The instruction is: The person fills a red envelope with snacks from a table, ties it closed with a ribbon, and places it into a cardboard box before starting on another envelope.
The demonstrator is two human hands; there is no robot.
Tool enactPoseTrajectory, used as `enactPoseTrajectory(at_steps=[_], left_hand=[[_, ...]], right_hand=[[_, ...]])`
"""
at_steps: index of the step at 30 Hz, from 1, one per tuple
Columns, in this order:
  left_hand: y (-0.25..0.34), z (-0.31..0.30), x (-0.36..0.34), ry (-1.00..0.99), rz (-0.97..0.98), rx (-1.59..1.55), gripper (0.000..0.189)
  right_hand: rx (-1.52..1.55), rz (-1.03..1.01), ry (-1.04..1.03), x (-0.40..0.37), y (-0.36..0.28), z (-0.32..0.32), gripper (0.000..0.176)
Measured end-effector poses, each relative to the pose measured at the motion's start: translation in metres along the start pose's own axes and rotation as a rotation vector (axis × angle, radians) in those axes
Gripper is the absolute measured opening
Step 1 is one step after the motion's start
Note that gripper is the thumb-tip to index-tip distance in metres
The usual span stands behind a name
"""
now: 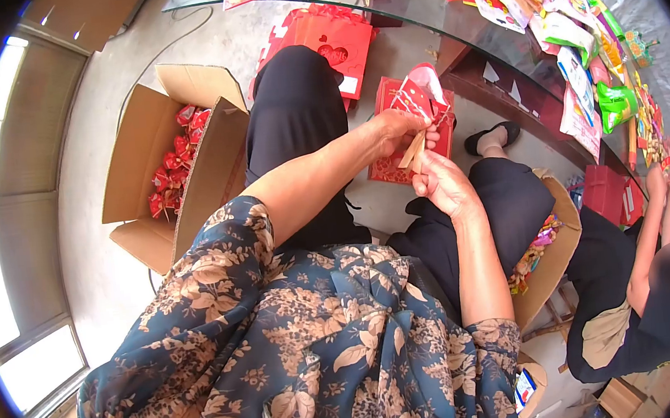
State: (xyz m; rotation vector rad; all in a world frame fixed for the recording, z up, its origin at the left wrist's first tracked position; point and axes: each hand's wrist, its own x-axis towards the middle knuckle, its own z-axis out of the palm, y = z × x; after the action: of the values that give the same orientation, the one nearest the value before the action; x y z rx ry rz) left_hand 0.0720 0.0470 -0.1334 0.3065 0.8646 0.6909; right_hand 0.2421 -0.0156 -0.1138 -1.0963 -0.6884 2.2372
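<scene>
Both of my hands meet above my lap, pinched around a tan ribbon (412, 150). My left hand (398, 129) has its fingers closed at the ribbon's upper end, right by a small red gift bag (419, 98) with white cord on it. My right hand (444, 185) pinches the ribbon from below, thumb and fingertips pressed together. The gift bag stands open at the top, and my left hand partly covers its lower part. Beneath it lie flat red bags (386, 170). Whether my left hand also grips the cord is hidden by its fingers.
An open carton (127, 160) with red wrapped sweets is at left. Another carton (543, 290) of colourful sweets stands by my right leg. Snack packets (570, 49) cover part of a glass table (398, 21). Red bags (319, 45) lie ahead; a co-worker (642, 300) sits at right.
</scene>
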Motion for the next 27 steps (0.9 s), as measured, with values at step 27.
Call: enactPoseTrajectory(at_steps=[27], left_hand=[[-0.015,0.003,-0.01,-0.008,0.092,0.019,0.022]], right_hand=[[-1.077,0.175,0.036,-0.008,0.022,0.014,0.029]])
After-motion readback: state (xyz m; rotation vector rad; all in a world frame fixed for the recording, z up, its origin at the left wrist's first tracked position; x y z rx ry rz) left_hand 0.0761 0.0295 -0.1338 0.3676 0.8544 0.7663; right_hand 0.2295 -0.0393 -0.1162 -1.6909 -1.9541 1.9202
